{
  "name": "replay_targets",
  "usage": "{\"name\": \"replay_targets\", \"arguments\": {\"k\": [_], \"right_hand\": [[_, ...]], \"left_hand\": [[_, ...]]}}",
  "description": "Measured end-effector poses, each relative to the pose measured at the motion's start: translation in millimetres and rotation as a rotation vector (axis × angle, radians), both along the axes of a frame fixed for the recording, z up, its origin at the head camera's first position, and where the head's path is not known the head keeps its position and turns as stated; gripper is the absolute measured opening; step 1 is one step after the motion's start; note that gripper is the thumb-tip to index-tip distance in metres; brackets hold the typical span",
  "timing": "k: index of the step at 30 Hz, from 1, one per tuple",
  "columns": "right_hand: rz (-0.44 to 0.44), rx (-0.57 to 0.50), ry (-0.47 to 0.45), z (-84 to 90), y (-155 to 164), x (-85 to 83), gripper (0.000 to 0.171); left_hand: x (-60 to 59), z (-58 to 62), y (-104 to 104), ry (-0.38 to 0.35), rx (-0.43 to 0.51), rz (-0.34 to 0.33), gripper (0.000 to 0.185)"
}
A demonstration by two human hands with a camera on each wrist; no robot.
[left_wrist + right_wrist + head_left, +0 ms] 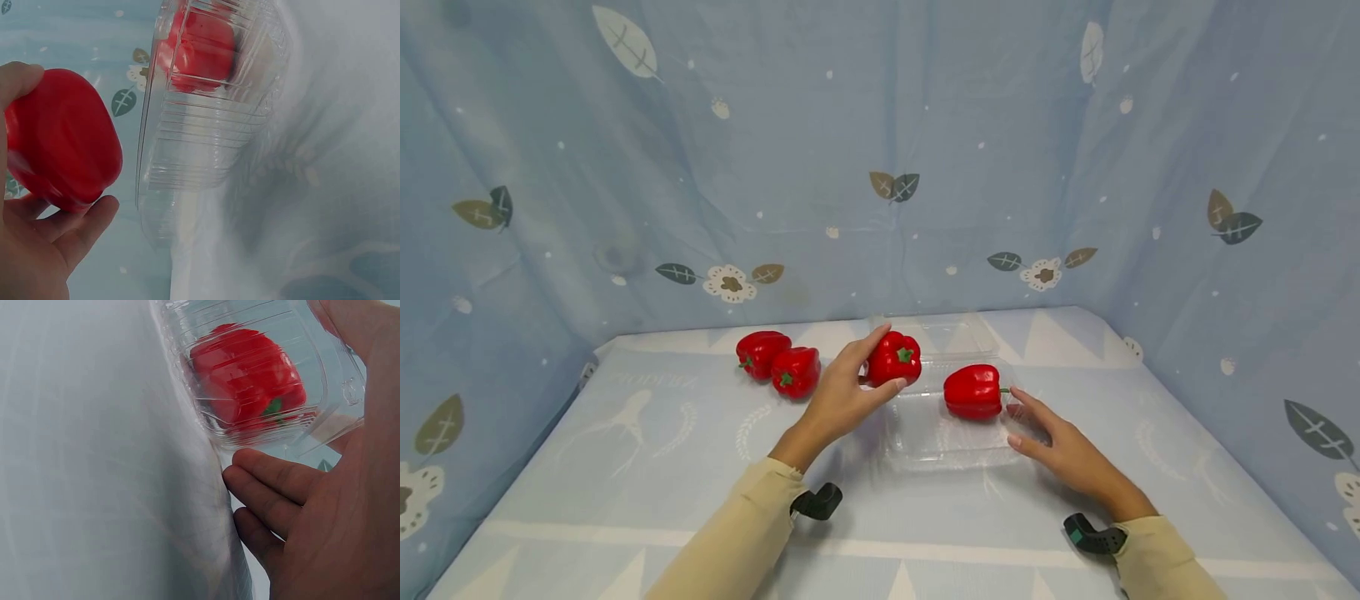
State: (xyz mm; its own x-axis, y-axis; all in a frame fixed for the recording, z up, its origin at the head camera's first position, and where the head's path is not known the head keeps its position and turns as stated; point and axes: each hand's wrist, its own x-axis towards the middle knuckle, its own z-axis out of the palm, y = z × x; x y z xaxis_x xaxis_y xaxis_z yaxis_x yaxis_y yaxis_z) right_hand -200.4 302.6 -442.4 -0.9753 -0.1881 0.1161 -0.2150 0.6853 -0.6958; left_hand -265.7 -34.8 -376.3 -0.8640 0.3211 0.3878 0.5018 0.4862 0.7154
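Observation:
My left hand (841, 402) grips a red bell pepper (895, 358) between thumb and fingers, its green stem end facing the head camera. It is held up by the left side of a clear plastic clamshell container (917, 433), and the left wrist view shows it above the container's rim. Inside the container lies another red bell pepper (972, 392), on its side with the stem to the right. My right hand (1070, 454) is at the container's right side. Its fingers (269, 481) are extended next to the wall in the right wrist view, holding no pepper.
Two more red bell peppers, one farther back (763, 353) and one nearer (796, 372), lie side by side left of the container. The container's clear lid (955, 335) is folded back toward the blue patterned curtain (880, 250). A pale printed cloth (647, 467) covers the table.

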Motion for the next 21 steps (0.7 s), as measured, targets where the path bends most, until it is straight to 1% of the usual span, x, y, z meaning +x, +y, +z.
{"name": "replay_targets", "arguments": {"k": [3,9,11,13,17,21], "right_hand": [[0.004,-0.008,0.003,1.6,0.5,0.4,0.073],[0.016,-0.02,0.014,2.9,1.5,0.8,0.072],[0.018,-0.02,0.016,2.4,1.7,0.8,0.072],[0.02,-0.019,0.018,1.9,1.8,0.7,0.072],[0.021,-0.018,0.02,1.2,2.0,0.7,0.072],[0.022,-0.019,0.015,1.5,1.9,0.9,0.072]], "left_hand": [[-1.1,1.5,2.2,0.0,-0.007,-0.009,0.078],[-0.8,4.7,6.0,-0.057,0.009,-0.008,0.077],[-0.9,5.3,7.1,-0.064,0.004,-0.006,0.077],[-1.1,5.7,8.1,-0.066,-0.014,0.001,0.077],[-3.2,5.4,10.3,-0.047,-0.074,0.008,0.077],[-4.8,5.0,13.0,-0.048,-0.101,-0.016,0.077]]}}
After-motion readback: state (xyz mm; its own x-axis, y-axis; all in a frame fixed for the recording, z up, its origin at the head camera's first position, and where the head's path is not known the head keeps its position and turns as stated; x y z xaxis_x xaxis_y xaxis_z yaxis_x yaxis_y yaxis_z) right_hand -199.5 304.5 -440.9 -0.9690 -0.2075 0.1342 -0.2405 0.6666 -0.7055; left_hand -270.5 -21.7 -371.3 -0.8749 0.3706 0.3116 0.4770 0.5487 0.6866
